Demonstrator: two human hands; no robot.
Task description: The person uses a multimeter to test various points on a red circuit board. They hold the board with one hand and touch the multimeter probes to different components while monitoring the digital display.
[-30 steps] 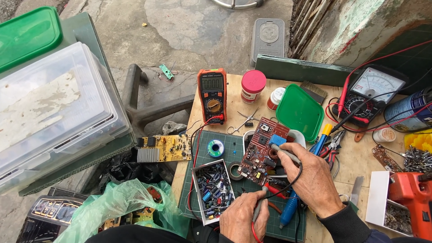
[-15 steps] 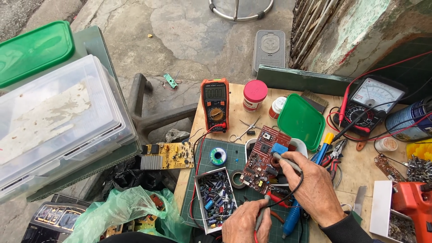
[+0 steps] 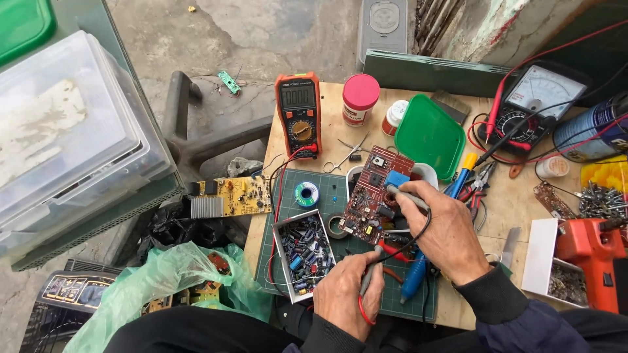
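Seen from above: a cluttered wooden desk [image 3: 497, 216] with a green cutting mat [image 3: 288, 216] at its near edge.

Left hand [image 3: 350, 287], low and centre, fingers curled and pinching a grey probe with a red lead [image 3: 367, 278], tip aimed at the lower edge of a red circuit board [image 3: 376, 196].

Right hand [image 3: 445, 232], fingers pinching a second grey probe with a black lead [image 3: 405, 196], tip pressed near the blue relay at the board's upper middle. Board lying tilted across the mat's far right part, propped on a white cup [image 3: 425, 173].

Just left of the board: a solder spool [image 3: 306, 193], a tape ring, and a white tray of small capacitors [image 3: 304, 252] touching the left hand's knuckles. Further back: an orange digital multimeter [image 3: 298, 111] (leads running toward the hands), a red-capped jar [image 3: 360, 98], a green lid [image 3: 428, 134]. Far right: an analogue meter [image 3: 533, 101] and an orange drill [image 3: 592, 252].

Best done, judging by this, with both tips held steady on single solder points, wrists braced on the mat, leads kept clear of neighbouring pins, eyes lifted to the meter only once contact feels firm.
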